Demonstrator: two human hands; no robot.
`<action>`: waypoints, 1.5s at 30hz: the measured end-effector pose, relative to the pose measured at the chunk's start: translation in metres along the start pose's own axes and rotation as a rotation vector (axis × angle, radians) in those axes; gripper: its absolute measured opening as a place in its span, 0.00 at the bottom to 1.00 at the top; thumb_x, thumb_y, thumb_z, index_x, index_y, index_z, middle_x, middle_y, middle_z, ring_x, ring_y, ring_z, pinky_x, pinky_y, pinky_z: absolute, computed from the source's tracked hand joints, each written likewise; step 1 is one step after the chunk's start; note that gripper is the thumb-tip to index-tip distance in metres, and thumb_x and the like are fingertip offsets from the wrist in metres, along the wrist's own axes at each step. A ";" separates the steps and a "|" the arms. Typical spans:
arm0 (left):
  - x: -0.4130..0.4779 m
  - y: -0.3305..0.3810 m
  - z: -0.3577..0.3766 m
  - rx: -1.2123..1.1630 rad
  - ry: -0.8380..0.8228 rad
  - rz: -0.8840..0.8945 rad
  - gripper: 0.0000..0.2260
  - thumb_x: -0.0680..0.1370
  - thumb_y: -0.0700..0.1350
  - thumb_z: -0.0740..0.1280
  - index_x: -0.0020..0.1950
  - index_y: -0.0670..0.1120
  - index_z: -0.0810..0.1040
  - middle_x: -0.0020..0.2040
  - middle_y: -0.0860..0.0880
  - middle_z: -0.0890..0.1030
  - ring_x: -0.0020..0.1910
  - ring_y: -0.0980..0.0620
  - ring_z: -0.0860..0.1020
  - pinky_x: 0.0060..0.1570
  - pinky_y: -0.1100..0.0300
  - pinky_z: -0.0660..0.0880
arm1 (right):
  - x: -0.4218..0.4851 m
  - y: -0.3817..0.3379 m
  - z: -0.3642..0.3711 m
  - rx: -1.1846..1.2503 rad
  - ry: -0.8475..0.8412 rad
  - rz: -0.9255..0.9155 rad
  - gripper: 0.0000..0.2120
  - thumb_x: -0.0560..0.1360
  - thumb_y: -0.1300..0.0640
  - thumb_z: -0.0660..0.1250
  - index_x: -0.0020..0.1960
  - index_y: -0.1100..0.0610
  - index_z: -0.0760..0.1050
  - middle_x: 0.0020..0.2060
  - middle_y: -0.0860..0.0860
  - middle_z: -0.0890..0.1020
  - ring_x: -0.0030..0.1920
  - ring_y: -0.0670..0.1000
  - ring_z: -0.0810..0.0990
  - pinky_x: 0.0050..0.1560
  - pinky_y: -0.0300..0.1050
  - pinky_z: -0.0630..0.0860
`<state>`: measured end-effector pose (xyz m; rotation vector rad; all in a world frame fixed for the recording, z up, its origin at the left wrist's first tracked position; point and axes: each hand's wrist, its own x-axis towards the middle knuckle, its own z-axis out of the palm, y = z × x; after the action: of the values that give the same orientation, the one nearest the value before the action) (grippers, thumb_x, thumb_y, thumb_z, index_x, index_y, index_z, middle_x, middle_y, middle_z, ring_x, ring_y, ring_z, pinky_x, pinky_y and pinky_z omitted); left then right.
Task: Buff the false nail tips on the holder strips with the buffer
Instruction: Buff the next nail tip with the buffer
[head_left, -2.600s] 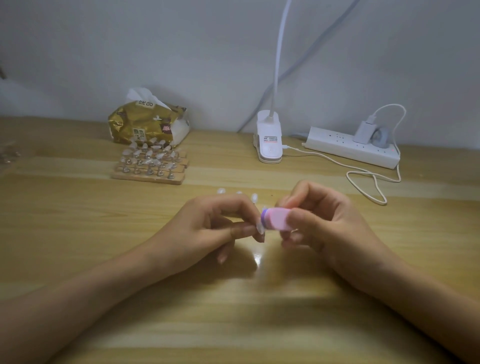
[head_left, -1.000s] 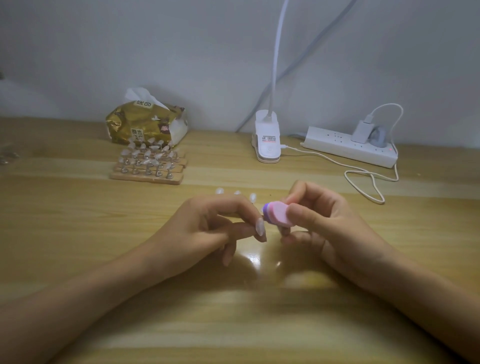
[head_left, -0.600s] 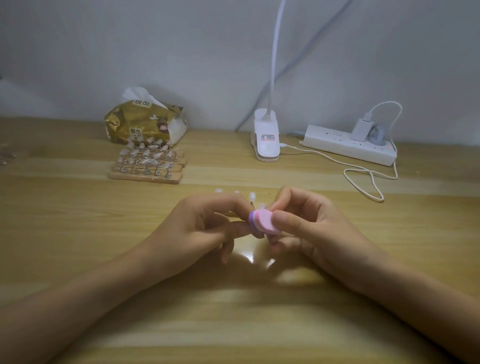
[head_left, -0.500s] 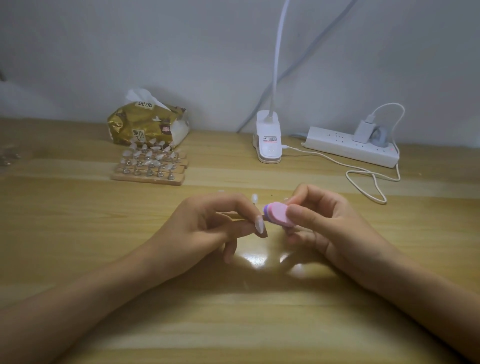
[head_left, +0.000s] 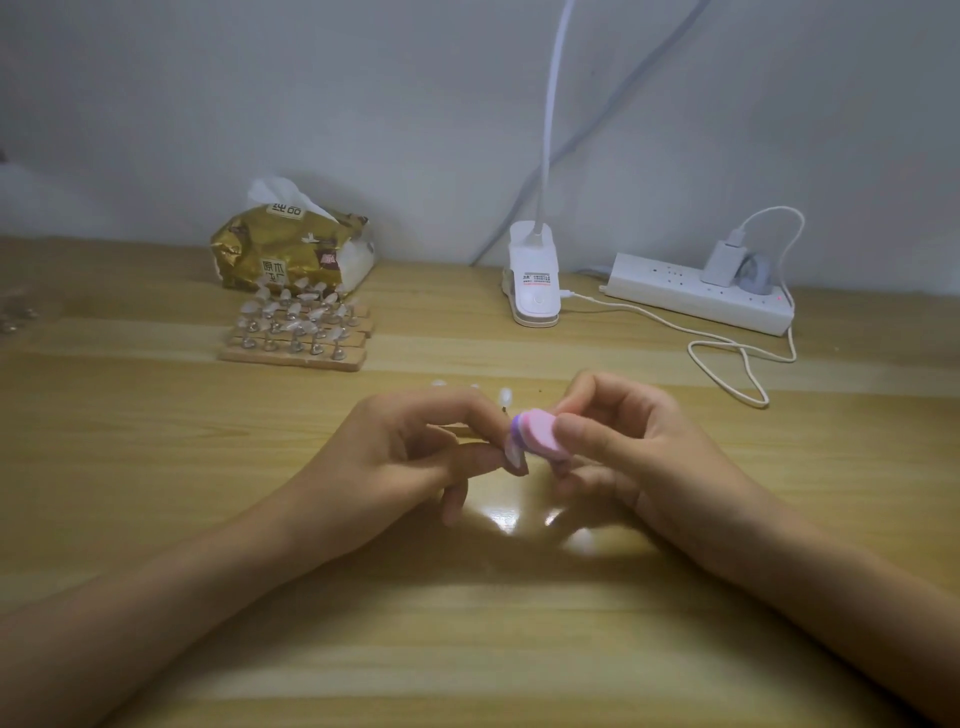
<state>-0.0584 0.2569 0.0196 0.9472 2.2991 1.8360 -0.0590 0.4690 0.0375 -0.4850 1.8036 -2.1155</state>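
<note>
Head view: half a second ago the pink-and-purple oval foam buffer (head_left: 537, 435) stood a little to the right of the work. Now the right hand (head_left: 631, 449), thumb and fingers curled round it, has swept it back leftward, so its face lies against the pale translucent false nail tip (head_left: 514, 453) at the fingertips of the left hand (head_left: 410, 460). That hand has barely shifted. Its thumb and fingers pinch the light wooden holder strip (head_left: 453, 428) that carries the tip; the strip is mostly hidden, and more small pale tips (head_left: 505, 398) show behind the knuckles. I read this as one stroke among several on the same tip, with the stack of wooden holder strips (head_left: 296, 335) farther back on the wooden counter (head_left: 156, 467) probably still to do. As for writing, the crinkled gold tissue pack (head_left: 291, 254) shows two characters that look like 原木, and its top label is upside down. The print on the white clip lamp base (head_left: 535, 283) is too small to read.
</note>
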 end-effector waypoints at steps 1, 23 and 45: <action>0.000 0.000 0.000 -0.013 0.004 0.000 0.04 0.76 0.41 0.69 0.44 0.49 0.81 0.42 0.50 0.84 0.25 0.53 0.76 0.31 0.70 0.70 | -0.001 -0.002 -0.002 0.003 0.037 -0.005 0.08 0.65 0.60 0.78 0.35 0.52 0.80 0.36 0.54 0.80 0.32 0.46 0.79 0.34 0.38 0.80; 0.000 0.001 0.001 -0.047 -0.022 -0.016 0.03 0.75 0.45 0.69 0.46 0.48 0.81 0.38 0.57 0.81 0.25 0.54 0.76 0.30 0.70 0.69 | -0.003 0.003 -0.004 -0.061 -0.082 -0.094 0.08 0.68 0.64 0.76 0.38 0.52 0.81 0.38 0.52 0.83 0.33 0.46 0.81 0.35 0.36 0.78; -0.002 0.001 0.001 -0.062 -0.039 -0.018 0.03 0.74 0.48 0.69 0.45 0.50 0.82 0.43 0.50 0.85 0.26 0.53 0.75 0.32 0.67 0.72 | -0.004 -0.002 -0.012 -0.067 0.061 -0.088 0.07 0.67 0.63 0.74 0.36 0.52 0.80 0.37 0.52 0.83 0.32 0.46 0.79 0.33 0.35 0.77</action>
<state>-0.0557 0.2570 0.0199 0.9422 2.2072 1.8534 -0.0608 0.4816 0.0373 -0.5309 1.9251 -2.1557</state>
